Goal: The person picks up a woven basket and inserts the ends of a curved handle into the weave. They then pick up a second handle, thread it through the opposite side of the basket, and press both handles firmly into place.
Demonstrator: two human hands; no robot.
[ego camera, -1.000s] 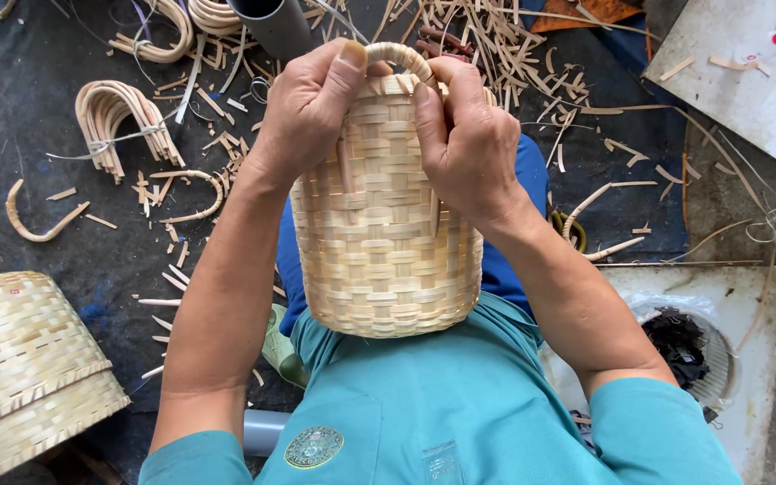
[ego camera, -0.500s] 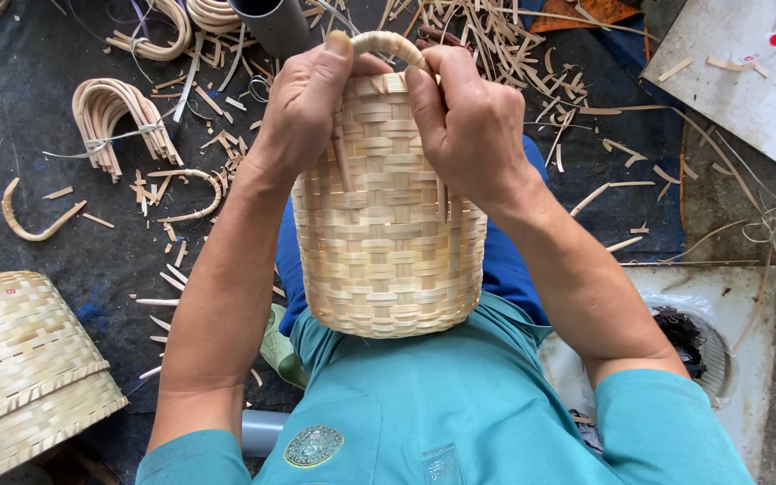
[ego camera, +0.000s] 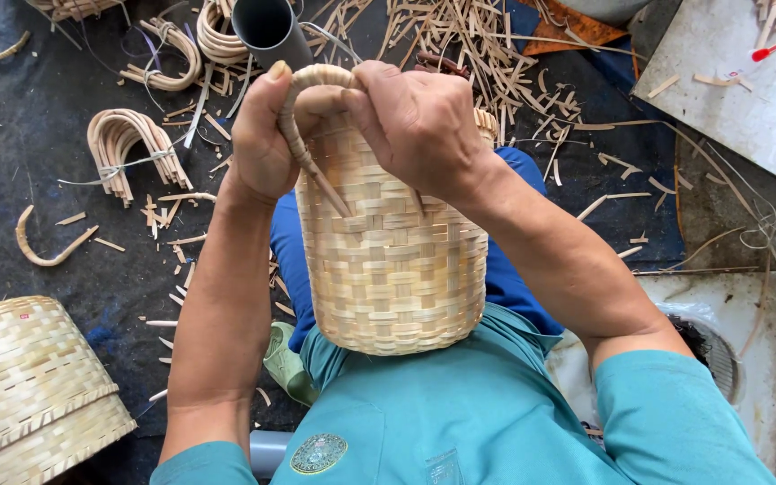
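Observation:
A pale woven bamboo basket rests on my lap, its base towards my body and its mouth pointing away. A curved cane handle arches over its rim. My left hand grips the handle's left leg, whose pointed end lies against the basket's side. My right hand closes over the top of the handle and the far rim. Both hands touch each other at the handle.
A second woven basket lies on its side at the lower left. Bent cane handles and cane offcuts litter the dark ground. A grey tube lies beyond the hands. A pale board is at the upper right.
The right hand has slid left over the handle's top to meet the left hand. The handle's left leg now lies outside the basket wall. The basket has tilted slightly.

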